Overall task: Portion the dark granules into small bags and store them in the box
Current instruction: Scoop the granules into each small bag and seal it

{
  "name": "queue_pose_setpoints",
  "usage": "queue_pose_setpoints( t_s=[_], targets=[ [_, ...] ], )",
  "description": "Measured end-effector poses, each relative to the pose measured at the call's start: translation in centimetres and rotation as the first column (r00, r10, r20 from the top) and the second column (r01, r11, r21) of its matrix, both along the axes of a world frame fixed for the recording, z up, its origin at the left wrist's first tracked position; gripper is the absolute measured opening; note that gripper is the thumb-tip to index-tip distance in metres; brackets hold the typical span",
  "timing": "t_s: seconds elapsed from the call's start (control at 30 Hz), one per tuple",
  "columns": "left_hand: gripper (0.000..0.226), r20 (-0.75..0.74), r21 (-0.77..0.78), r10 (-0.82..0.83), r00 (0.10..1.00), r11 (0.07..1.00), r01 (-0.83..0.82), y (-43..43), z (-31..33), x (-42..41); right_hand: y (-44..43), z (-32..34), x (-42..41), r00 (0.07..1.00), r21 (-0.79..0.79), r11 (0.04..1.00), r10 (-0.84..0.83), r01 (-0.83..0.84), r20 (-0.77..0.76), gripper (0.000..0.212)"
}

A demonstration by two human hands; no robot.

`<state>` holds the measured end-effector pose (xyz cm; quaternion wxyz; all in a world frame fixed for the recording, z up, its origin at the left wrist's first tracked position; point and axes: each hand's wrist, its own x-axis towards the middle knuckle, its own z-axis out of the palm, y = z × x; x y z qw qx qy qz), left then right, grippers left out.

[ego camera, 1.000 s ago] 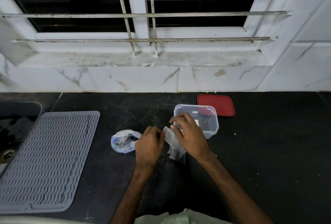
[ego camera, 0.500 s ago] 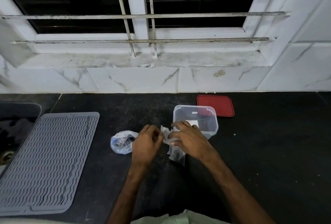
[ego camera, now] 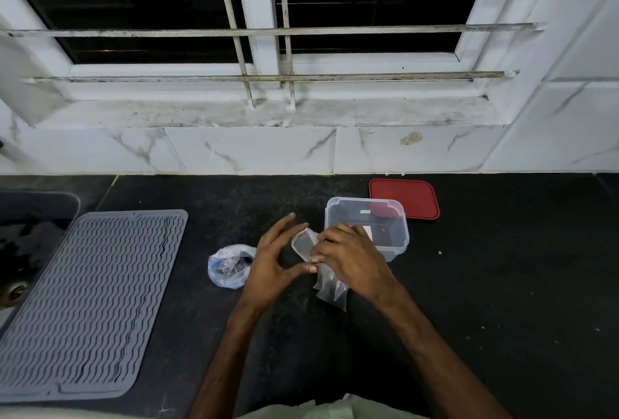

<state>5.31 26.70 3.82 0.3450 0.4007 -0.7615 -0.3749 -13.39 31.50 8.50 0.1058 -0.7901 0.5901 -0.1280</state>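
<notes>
1. Right hand (ego camera: 351,258): I read it as grasping. Its fingers curl over the small clear plastic bag (ego camera: 303,246), and the thumb pinches the bag's near edge.

2. Left hand (ego camera: 273,261): I read it as released. The fingers are straight and spread and point away from the person. The thumb reaches across to the right, and its tip meets the small bag's edge just beside the right thumb.

3. Small clear plastic bag: it sits between the two hands, above the black speckled stone counter (ego camera: 502,284). Its mouth gapes open toward the left fingers. Its lower end hangs below the right hand. I cannot tell whether it holds granules, since the dark counter shows through the film.

4. Crumpled clear plastic supply bag (ego camera: 227,266): it lies on the counter just left of the left hand and has dark granules inside.

5. Clear rectangular plastic box (ego camera: 400,237): it stands open on the counter directly behind the right hand. The flat red rectangular lid (ego camera: 407,197) lies behind the box, at its right corner.

6. Grey ribbed silicone mat (ego camera: 90,301): it lies well apart at the left, beside the sink (ego camera: 30,214).
</notes>
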Motion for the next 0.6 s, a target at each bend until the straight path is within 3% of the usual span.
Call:
queue_pose_setpoints(
  t_s=[0.37,0.43,0.6],
  targets=[
    [0.026,-0.02,-0.045,0.055,0.998,0.997,-0.055,-0.2,0.6,0.5,0.1,-0.1,-0.5,0.998,-0.011,0.999,-0.035,0.035,0.052,0.023],
    [0.036,-0.051,0.013,0.022,0.998,1.0,-0.021,0.1,0.9,0.3,0.1,0.0,-0.3,0.998,0.039,0.999,0.017,-0.019,0.061,0.029],
    [0.09,-0.118,0.199,-0.164,0.979,0.962,0.185,0.4,1.2,0.0,-0.1,0.1,0.2,0.993,0.071,0.995,0.062,-0.069,0.099,0.035]
  ],
)
